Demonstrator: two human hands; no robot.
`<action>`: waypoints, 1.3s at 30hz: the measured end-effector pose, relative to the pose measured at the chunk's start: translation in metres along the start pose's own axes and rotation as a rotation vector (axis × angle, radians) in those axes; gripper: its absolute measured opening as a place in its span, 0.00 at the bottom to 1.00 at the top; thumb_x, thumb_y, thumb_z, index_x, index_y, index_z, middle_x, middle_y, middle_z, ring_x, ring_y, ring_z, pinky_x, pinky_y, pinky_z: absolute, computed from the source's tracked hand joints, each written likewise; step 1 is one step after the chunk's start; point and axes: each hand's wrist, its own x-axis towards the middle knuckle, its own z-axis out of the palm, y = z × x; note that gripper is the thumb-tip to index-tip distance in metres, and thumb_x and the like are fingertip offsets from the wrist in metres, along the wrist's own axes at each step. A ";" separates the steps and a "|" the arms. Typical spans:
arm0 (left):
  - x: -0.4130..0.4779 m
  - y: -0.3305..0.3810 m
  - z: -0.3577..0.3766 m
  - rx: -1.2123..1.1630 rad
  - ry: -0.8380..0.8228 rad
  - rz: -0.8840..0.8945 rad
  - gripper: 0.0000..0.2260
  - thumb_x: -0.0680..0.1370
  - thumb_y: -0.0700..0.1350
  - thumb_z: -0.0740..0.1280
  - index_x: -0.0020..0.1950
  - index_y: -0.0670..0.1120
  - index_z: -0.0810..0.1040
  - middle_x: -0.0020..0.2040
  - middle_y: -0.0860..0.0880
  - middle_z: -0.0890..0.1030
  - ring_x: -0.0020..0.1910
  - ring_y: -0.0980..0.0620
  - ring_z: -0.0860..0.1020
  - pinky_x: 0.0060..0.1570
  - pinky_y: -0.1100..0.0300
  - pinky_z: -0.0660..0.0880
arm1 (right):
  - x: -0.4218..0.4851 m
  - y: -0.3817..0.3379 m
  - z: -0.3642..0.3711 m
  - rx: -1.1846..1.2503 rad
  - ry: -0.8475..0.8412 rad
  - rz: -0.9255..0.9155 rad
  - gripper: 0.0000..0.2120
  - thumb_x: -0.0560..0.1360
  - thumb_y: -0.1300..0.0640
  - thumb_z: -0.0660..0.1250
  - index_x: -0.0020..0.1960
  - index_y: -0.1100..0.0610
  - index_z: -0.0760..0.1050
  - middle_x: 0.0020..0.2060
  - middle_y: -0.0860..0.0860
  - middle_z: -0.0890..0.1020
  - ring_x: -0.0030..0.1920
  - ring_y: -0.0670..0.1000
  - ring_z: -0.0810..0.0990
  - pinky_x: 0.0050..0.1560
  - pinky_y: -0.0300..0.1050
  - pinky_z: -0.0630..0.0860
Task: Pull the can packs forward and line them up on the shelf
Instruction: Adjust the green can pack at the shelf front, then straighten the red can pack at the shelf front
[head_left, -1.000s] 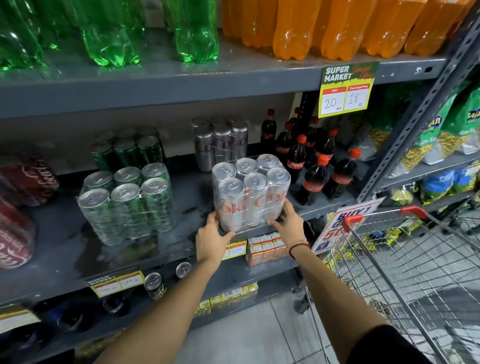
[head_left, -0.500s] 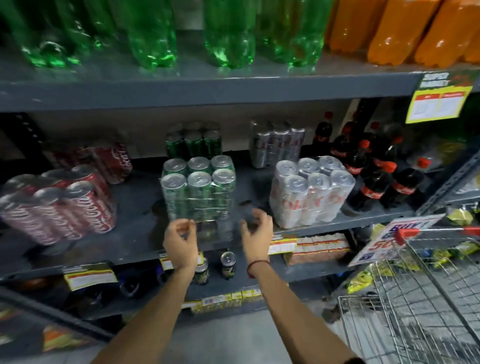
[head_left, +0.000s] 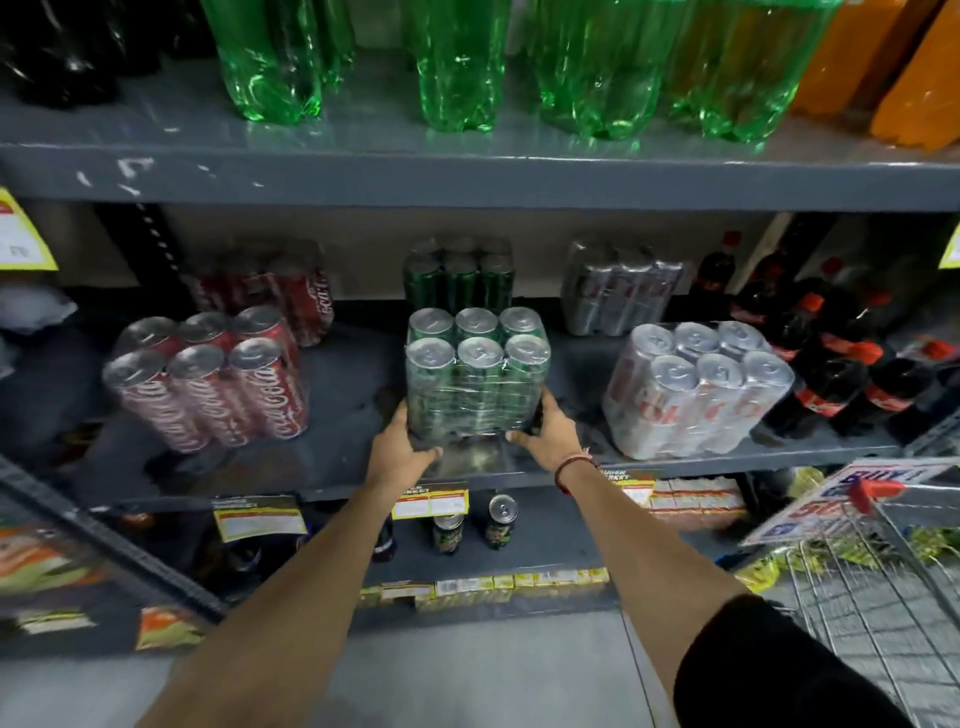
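A shrink-wrapped pack of green cans (head_left: 475, 379) stands in the middle of the grey shelf (head_left: 343, 415). My left hand (head_left: 402, 449) grips its lower left corner and my right hand (head_left: 545, 436) grips its lower right corner. A pack of silver cans (head_left: 696, 389) sits to the right near the front edge. On the left stands a pack of red cola cans (head_left: 208, 384), set further back. Behind them are a second green pack (head_left: 460, 275), a second silver pack (head_left: 618, 291) and a second red pack (head_left: 270, 288).
Small cola bottles (head_left: 841, 358) crowd the shelf's right end. Large green bottles (head_left: 457, 62) and orange bottles (head_left: 893, 62) fill the shelf above. Loose cans (head_left: 498, 519) stand on the shelf below. A wire shopping cart (head_left: 883, 571) is at the lower right.
My hands left the silver pack, moved left, and now hold the green pack at its bottom corners. The view has shifted left along the shelf.
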 end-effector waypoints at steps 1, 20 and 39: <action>-0.002 -0.001 -0.001 -0.013 -0.002 0.012 0.41 0.68 0.40 0.75 0.76 0.47 0.58 0.66 0.44 0.77 0.65 0.45 0.75 0.66 0.49 0.71 | -0.002 0.001 0.000 0.003 0.010 0.005 0.42 0.69 0.60 0.74 0.75 0.56 0.53 0.65 0.60 0.76 0.62 0.60 0.76 0.64 0.56 0.73; -0.045 -0.012 0.002 0.034 0.138 0.087 0.35 0.69 0.41 0.75 0.72 0.47 0.65 0.60 0.43 0.81 0.60 0.44 0.79 0.60 0.46 0.76 | -0.046 0.014 0.009 0.007 0.113 -0.015 0.39 0.68 0.64 0.74 0.73 0.58 0.58 0.58 0.60 0.80 0.58 0.59 0.79 0.61 0.57 0.76; -0.062 -0.100 -0.166 -0.130 0.638 -0.026 0.10 0.75 0.38 0.66 0.56 0.38 0.76 0.57 0.39 0.77 0.52 0.40 0.79 0.52 0.58 0.71 | -0.089 -0.102 0.184 0.318 0.516 -0.117 0.07 0.74 0.62 0.66 0.52 0.61 0.75 0.47 0.57 0.75 0.50 0.61 0.76 0.55 0.58 0.74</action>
